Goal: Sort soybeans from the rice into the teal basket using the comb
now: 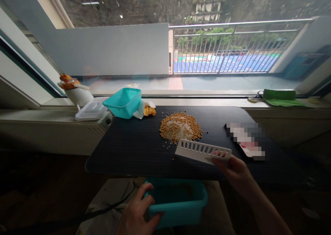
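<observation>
My right hand (pixel 234 168) is closed on one end of a white slotted plastic strip (pixel 193 155), held tilted over the near side of the dark table (pixel 129 152). Just beyond the strip lies a heap of yellow soybeans (pixel 192 120) mixed with white grains that look like rice (pixel 176 129). A few loose grains are scattered around it. Below the table's front edge, my left hand (pixel 141 207) grips the left rim of a teal plastic bin (pixel 181 214). The bin's inside is dark, so its contents cannot be made out.
At the table's back left stands another teal container (pixel 124 104), beside a crumpled tissue and an orange scrap (pixel 149 110). A clear lid (pixel 90 110) rests on the radiator. A blurred-out flat object (pixel 245 142) lies at right. A green cloth (pixel 279 97) is on the sill.
</observation>
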Demonstrator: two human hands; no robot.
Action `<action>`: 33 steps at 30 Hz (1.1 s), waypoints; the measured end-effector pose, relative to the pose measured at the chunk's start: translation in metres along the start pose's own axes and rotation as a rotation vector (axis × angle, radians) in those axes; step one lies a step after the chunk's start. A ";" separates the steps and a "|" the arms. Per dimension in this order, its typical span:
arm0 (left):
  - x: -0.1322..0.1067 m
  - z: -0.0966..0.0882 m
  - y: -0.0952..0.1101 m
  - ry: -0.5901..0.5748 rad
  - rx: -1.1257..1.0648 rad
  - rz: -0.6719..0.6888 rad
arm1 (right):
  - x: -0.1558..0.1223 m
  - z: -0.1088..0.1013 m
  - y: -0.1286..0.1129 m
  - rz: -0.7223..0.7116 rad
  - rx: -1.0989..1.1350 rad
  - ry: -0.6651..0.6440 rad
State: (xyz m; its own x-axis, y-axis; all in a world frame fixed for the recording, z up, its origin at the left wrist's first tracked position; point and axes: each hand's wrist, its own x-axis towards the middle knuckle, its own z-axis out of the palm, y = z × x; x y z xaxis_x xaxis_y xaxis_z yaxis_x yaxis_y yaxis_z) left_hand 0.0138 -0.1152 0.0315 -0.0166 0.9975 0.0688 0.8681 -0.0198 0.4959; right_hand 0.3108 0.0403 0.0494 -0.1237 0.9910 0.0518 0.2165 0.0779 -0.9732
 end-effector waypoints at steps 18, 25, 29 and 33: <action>0.000 0.001 -0.004 0.011 0.007 0.010 | 0.028 0.014 0.006 -0.140 -0.153 0.119; 0.000 0.002 -0.006 0.008 0.014 0.017 | 0.022 0.010 0.001 -0.172 -0.092 0.066; 0.000 0.004 -0.008 0.016 0.016 0.034 | 0.018 0.014 0.000 -0.131 -0.065 0.006; 0.000 0.003 -0.008 0.025 0.018 0.020 | 0.008 0.022 -0.004 -0.111 -0.023 -0.125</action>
State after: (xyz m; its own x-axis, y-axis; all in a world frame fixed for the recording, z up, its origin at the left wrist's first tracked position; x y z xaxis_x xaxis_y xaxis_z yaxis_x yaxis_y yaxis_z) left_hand 0.0083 -0.1151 0.0246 -0.0116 0.9949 0.1006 0.8772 -0.0381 0.4785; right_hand 0.2874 0.0453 0.0489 -0.2672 0.9550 0.1290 0.2164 0.1899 -0.9577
